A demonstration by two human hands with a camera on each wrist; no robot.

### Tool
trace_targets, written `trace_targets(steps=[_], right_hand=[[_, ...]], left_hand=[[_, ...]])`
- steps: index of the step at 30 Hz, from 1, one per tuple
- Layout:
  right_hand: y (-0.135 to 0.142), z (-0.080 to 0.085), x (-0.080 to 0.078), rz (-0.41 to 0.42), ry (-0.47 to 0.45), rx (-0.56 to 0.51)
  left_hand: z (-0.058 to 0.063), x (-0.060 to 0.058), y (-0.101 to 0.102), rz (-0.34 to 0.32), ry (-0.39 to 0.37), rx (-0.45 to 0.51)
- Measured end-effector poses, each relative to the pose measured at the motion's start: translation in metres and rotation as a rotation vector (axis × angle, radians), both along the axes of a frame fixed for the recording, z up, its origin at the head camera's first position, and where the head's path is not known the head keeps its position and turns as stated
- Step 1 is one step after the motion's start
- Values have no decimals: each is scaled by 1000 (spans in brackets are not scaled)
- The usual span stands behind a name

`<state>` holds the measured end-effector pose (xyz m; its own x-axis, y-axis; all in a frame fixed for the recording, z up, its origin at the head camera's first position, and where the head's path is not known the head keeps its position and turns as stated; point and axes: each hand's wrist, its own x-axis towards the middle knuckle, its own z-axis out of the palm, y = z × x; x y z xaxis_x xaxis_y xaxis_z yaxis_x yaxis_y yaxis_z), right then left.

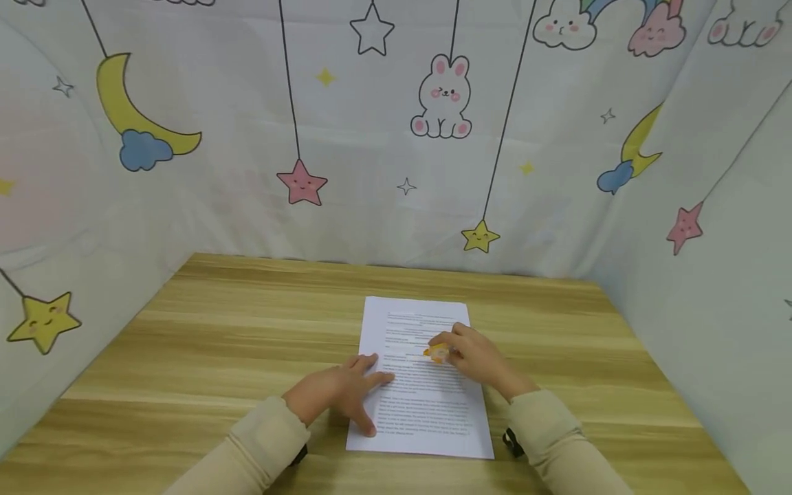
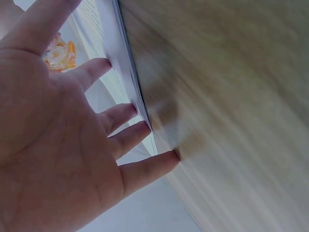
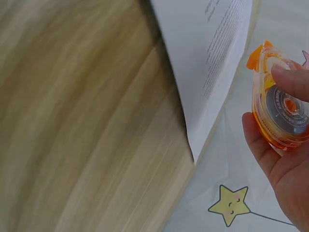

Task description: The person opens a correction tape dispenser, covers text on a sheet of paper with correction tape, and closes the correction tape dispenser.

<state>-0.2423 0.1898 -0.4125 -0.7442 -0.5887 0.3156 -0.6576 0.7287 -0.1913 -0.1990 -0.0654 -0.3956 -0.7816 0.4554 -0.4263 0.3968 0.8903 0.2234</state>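
Head view: a person's right hand (image 1: 476, 356) holds an orange-and-clear tape dispenser (image 1: 438, 353) at the right half of a printed page (image 1: 427, 405), the sheet lying lengthwise away from the wearer on a wood-grain bench (image 1: 247, 330). The relation that matters most appears to be the one between nose and paper: the dispenser sits just left of the right-hand fingers, its long axis running roughly across the page, its orange tip (image 3: 257, 57) toward the page's left edge. Whether that tip touches the print cannot be told from above, though the right wrist view suggests it is lifted off the page.

The right hand is the nearer one, its grip closed about the dispenser, thumb and fingers pinching the case around a dark reel (image 3: 289, 108). Its forearm comes in past the page's right edge, the wrist angled inward.

Across the page, the left hand (image 1: 339, 393) lies with fingers spread over the left edge, its grip free of any object, the thumb near the lower left corner. Cuffed sleeves (image 1: 559, 436) flank the page's near end; beyond its far edge hangs a white cloth (image 1: 365, 234) printed with stars and a rabbit.
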Motion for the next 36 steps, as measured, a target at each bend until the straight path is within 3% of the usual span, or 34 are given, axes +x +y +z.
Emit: trace_targets(steps=[5,14,25,36], right_hand=[[10,2,0,-35,21,5],[13,3,5,-66,-11,156],[4,-3,7,-58,-49,170],[0,1,5,-28,-43,201]], left_hand=[[1,-2,-1,9,-17,-7],[2,-4,0,23,-38,-23],[2,0,1,15,-25,-24],[-2,-3,-1,0,-35,-21]])
